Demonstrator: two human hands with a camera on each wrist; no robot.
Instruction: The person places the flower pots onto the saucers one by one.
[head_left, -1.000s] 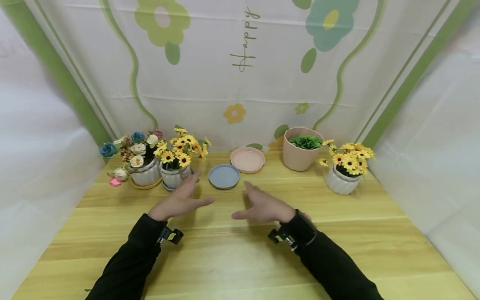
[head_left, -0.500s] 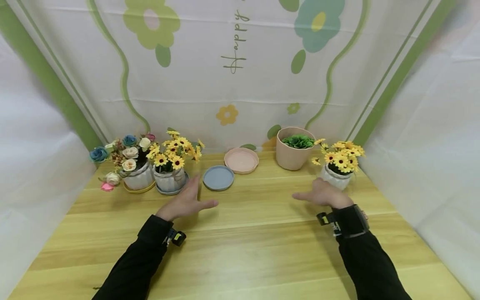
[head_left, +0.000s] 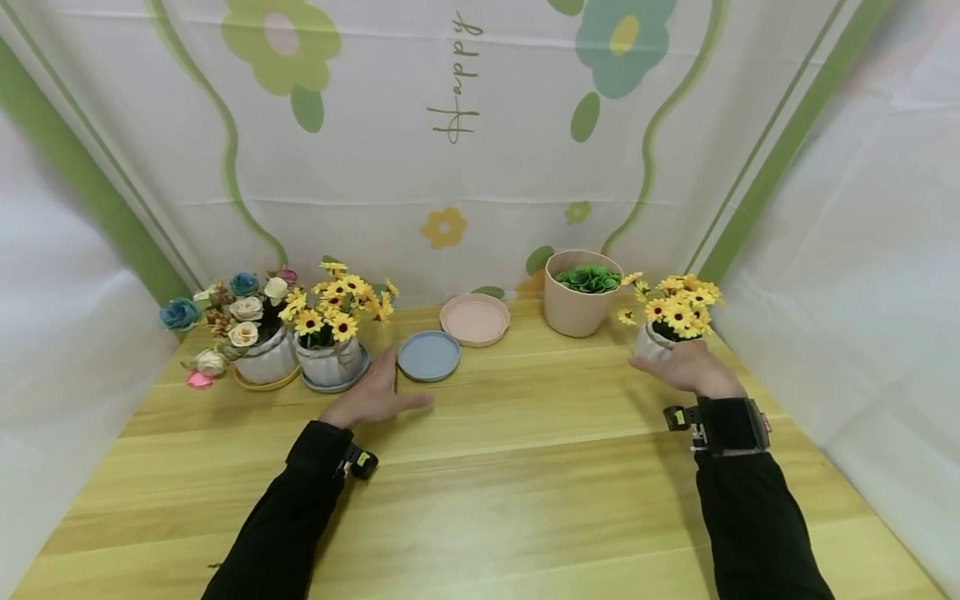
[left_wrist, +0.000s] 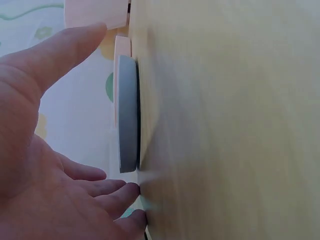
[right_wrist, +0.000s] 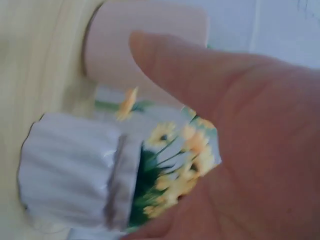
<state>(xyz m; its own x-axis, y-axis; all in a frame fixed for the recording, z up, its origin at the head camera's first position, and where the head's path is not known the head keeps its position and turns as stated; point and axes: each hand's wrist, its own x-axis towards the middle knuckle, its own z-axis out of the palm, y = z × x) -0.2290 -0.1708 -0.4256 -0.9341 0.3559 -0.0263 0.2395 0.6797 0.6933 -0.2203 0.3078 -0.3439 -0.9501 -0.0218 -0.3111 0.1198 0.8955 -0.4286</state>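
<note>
My left hand [head_left: 375,396] hovers low over the table, fingers straight and thumb spread. It is just left of and in front of a round blue-grey saucer [head_left: 429,357]; in the left wrist view a gap shows between the thumb and the saucer [left_wrist: 128,115]. My right hand [head_left: 693,368] reaches to a white fluted pot [head_left: 651,343] of yellow daisy-like flowers [head_left: 681,310]. The right wrist view has its thumb [right_wrist: 160,52] extended and apart from the white pot [right_wrist: 70,170]; the fingers are mostly hidden behind the palm and flowers.
A pink saucer [head_left: 475,320] lies behind the blue-grey one. A pink pot with green leaves [head_left: 577,304] stands right of it. At left, a white pot with yellow flowers [head_left: 330,362] and a white pot with mixed roses [head_left: 266,360] sit on saucers. A printed cloth [head_left: 375,167] hangs behind.
My right hand has moved from the table's middle rightward to the right-hand white flower pot. My left hand has stayed near the blue-grey saucer. The head view has shifted slightly right.
</note>
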